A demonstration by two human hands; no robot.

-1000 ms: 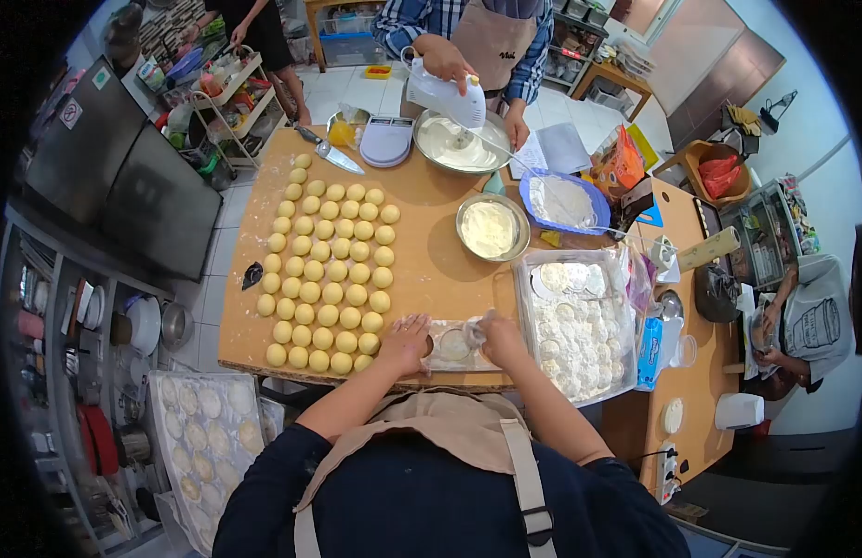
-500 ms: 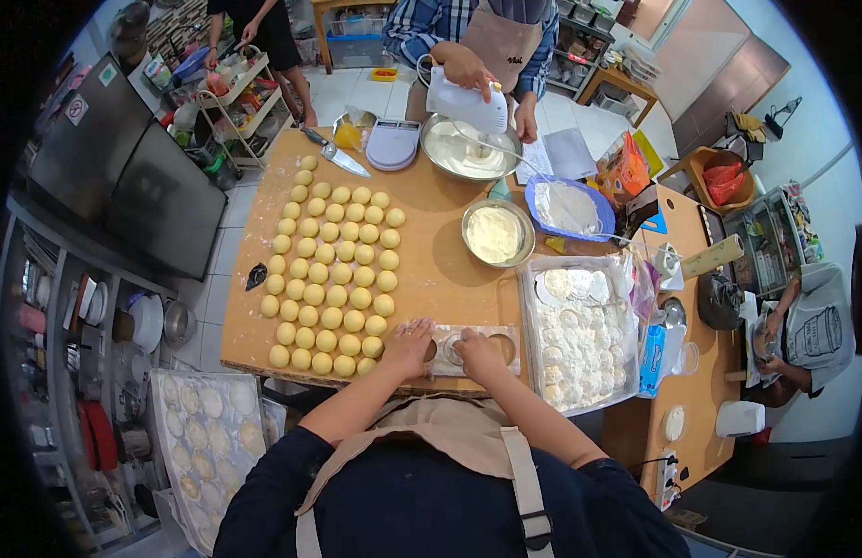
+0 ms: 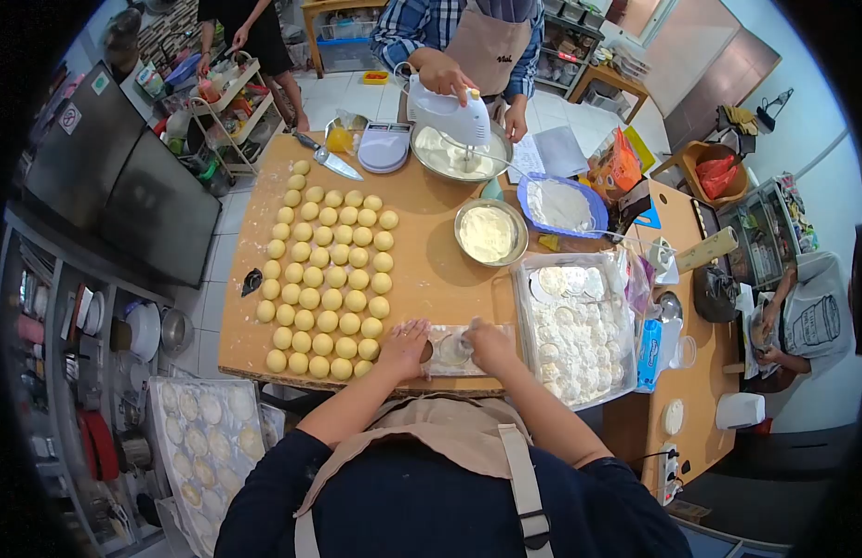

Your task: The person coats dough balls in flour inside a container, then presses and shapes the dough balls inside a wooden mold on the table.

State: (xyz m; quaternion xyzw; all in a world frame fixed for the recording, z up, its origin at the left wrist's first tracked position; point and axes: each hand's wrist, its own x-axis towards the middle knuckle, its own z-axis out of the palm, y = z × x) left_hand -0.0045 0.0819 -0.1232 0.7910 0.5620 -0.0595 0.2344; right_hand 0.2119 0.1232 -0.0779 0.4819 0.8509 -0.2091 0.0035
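A pale board with round hollows (image 3: 447, 368) lies at the near edge of the table. My left hand (image 3: 405, 349) rests on its left end, the fingers stretched out flat. At the board's right half, my right hand (image 3: 493, 350) is closed with its fingertips down beside a hollow; anything between them is hidden. Left of my hands stand rows of round yellow dough balls (image 3: 326, 321). A clear plastic tray (image 3: 521, 321) on the right holds flour-dusted round pieces (image 3: 573, 349).
Across the table, a co-worker holds a white hand mixer (image 3: 454, 113) in a bowl of white cream (image 3: 437, 153). Nearby are a bowl of pale yellow filling (image 3: 487, 232), a blue basin of flour (image 3: 589, 223), a kitchen scale (image 3: 384, 149) and a knife (image 3: 338, 165). Another tray (image 3: 203, 432) stands lower left.
My right hand has shifted from the middle hollow towards the right of the board, turning at the wrist. My left hand stays on the left end. The co-worker's mixer now points more steeply into the bowl.
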